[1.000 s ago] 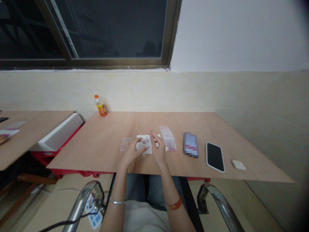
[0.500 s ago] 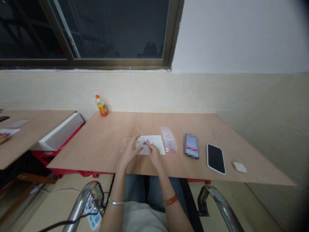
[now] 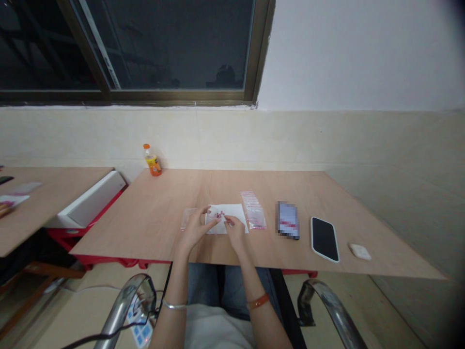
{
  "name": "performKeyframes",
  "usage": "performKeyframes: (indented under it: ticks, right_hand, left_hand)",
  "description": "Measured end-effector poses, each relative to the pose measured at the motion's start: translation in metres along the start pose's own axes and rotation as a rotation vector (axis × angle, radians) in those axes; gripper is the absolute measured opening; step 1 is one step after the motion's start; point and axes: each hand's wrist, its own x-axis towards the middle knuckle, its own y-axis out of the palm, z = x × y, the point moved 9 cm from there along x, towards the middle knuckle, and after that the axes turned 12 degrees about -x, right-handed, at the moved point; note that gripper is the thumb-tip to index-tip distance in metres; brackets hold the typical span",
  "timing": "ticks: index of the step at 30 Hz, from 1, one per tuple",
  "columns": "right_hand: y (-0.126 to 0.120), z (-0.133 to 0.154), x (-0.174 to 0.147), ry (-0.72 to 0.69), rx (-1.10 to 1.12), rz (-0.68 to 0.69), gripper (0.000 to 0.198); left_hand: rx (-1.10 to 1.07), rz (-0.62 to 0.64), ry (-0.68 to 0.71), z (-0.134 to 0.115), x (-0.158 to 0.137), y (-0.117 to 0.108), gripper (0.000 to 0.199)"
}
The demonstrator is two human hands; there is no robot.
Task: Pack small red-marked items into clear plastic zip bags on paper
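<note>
Small pink and dark red pieces (image 3: 220,214), too small to name, lie on a white sheet of paper (image 3: 236,212) on the table in front of me. At the sheet's left side is my left hand (image 3: 196,229), its thumb and forefinger apart around the left end of the pieces; I see nothing held in it. My right hand (image 3: 236,231) rests over the sheet's lower middle, fingertips pinched together beside the pieces. Whatever lies between those fingertips is too small to make out. A clear plastic bag (image 3: 187,216) is partly covered by my left hand.
Right of the sheet lie clear plastic packets (image 3: 254,211), a blurred phone (image 3: 288,219), a black-screened device with a white rim (image 3: 324,239) and a small white case (image 3: 360,251). An orange drink bottle (image 3: 153,162) stands at the back left. Another person's hand (image 3: 5,209) shows far left.
My right fingertips have shifted slightly right, away from the pieces, and are curled more. My left hand has stayed nearly in place.
</note>
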Motion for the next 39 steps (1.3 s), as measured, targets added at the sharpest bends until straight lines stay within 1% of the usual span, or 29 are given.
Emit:
performKeyframes:
  ticks: [4,6,9,12,14,16,19,22,27,30,34,36,39]
  right_hand:
    - [-0.031,0.016,0.009,0.060,0.066,-0.151,0.023]
    - [-0.044,0.031,0.012,0.059,0.127,-0.183,0.024]
    - [-0.055,0.056,0.015,0.026,0.213,-0.169,0.026]
    - [-0.057,0.078,0.014,-0.026,0.281,-0.103,0.025]
    - [-0.055,0.086,0.013,-0.051,0.304,-0.046,0.024]
    - [-0.052,0.088,0.011,-0.056,0.306,-0.015,0.024]
    - [-0.052,0.081,0.012,-0.035,0.295,-0.035,0.023]
    - [-0.052,0.068,0.014,-0.010,0.246,-0.072,0.024]
    - [-0.042,0.036,0.013,0.003,0.023,-0.097,0.030]
    - [-0.026,0.018,0.006,-0.022,-0.145,-0.048,0.036]
    - [0.000,0.000,-0.007,-0.046,-0.301,0.078,0.043]
    - [0.008,-0.005,-0.013,-0.046,-0.347,0.126,0.045]
    - [0.014,-0.011,-0.016,-0.028,-0.411,0.170,0.044]
  left_hand:
    - [-0.024,0.066,-0.043,-0.001,-0.001,0.005,0.043]
    - [-0.064,0.113,-0.088,0.002,-0.003,0.011,0.042]
    - [-0.136,0.186,-0.131,0.005,-0.005,0.022,0.042]
    - [-0.188,0.230,-0.123,0.005,-0.006,0.030,0.042]
    - [-0.204,0.241,-0.110,0.004,-0.006,0.031,0.042]
    - [-0.203,0.244,-0.099,0.004,-0.006,0.032,0.042]
    - [-0.189,0.233,-0.107,0.008,-0.006,0.030,0.043]
    - [-0.184,0.223,-0.122,0.010,-0.006,0.029,0.045]
    - [-0.191,0.191,-0.108,0.007,-0.006,0.025,0.050]
    - [-0.204,0.180,-0.107,0.005,-0.007,0.022,0.052]
    - [-0.202,0.174,-0.103,0.005,-0.007,0.021,0.057]
    - [-0.205,0.179,-0.098,0.004,-0.007,0.020,0.058]
    - [-0.190,0.184,-0.091,0.001,-0.007,0.020,0.058]
